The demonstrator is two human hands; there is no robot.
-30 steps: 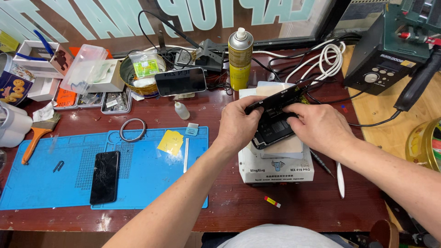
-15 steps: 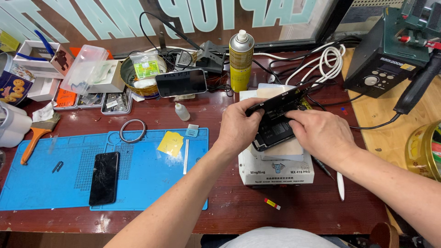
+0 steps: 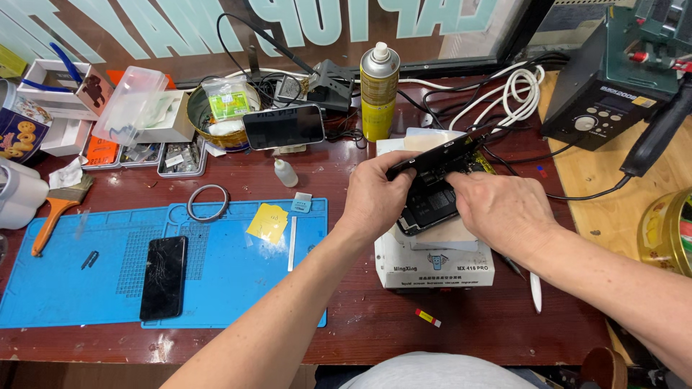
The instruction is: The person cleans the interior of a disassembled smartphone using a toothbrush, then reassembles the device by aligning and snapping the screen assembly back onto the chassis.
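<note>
The left hand point(image 3: 378, 194) grips the lifted black screen panel point(image 3: 440, 155) of the opened dark phone point(image 3: 432, 205), which lies on the white box-shaped heating plate point(image 3: 432, 259). The right hand point(image 3: 497, 209) presses fingers, drawn together, into its body. Lifting the panel too far could tear its connecting cable.

Hidden and cut off, head view

Both hands cover most of the opened phone point(image 3: 432, 205); its small parts too fine to tell. Gold tin point(image 3: 667, 230) and soldering station point(image 3: 620, 79) cut by right edge; white jug point(image 3: 18, 194) by left edge.
</note>
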